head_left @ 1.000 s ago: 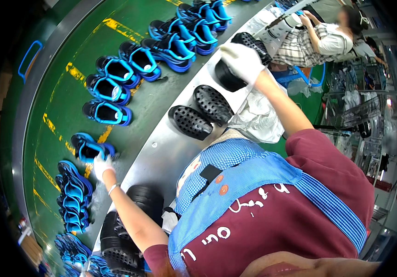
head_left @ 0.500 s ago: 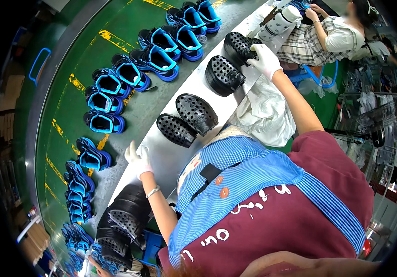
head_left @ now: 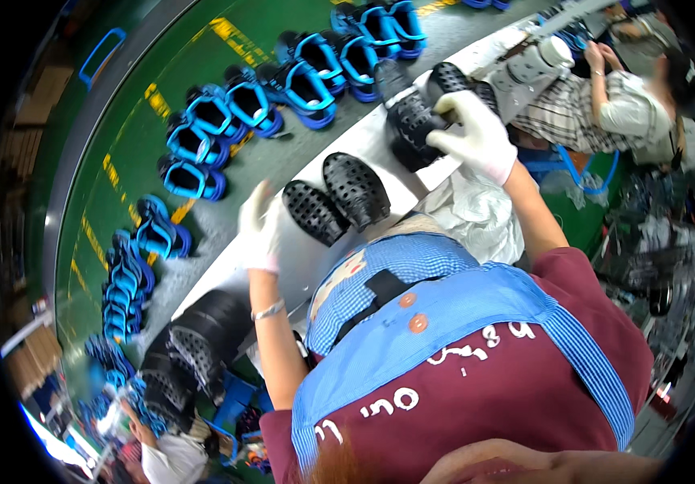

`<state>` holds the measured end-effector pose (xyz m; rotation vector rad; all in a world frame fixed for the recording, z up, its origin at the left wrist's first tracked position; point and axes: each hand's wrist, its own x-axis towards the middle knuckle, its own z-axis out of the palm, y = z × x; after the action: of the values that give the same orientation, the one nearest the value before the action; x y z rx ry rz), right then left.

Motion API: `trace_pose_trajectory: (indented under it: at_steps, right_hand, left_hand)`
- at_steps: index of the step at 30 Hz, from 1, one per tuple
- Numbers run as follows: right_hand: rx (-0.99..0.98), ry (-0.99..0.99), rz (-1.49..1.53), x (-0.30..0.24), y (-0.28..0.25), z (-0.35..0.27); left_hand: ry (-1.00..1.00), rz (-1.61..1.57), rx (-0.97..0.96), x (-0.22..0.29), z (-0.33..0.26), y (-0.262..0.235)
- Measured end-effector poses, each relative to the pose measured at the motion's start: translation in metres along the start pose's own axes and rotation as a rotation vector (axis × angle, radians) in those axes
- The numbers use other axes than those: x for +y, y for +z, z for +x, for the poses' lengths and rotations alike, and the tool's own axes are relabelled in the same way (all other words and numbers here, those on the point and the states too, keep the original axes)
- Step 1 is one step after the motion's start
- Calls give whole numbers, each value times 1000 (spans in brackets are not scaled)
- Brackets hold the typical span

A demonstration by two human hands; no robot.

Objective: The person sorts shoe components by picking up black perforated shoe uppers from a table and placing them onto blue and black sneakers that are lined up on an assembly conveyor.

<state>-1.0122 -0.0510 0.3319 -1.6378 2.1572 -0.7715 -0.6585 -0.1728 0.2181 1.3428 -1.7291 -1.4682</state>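
While your right hand (head_left: 475, 133) has its fingers curled around the edge of a perforated black shoe form (head_left: 412, 121), over the table's (head_left: 299, 260) far right (resting or lifted, it's unclear), your left hand (head_left: 260, 230) hovers open and empty beside two similar forms (head_left: 357, 189). You seem to be positioning it; that calls for steady control, clear of the adjacent form (head_left: 450, 78), white bottle (head_left: 533, 63) and plastic bag (head_left: 481, 214). Blue-and-black sneakers (head_left: 194, 177) line the left.

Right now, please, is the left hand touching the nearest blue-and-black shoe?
Apart; the head view shows grey surface between left hand and shoe.
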Motion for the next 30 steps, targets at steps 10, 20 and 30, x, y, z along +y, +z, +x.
trace_pose_trajectory:
  at_steps: [10, 20, 30]
  right_hand:
    - [-487, -215, 321, -116, 112, 11]
    - [-555, -306, -10, -168, 178, 41]
    - [-587, -206, -20, -204, 245, 101]
  left_hand:
    - [-241, -1074, -238, 14, -19, 11]
    - [-164, -1042, 27, -18, -17, -45]
    - [-395, -752, -12, -40, 31, -114]
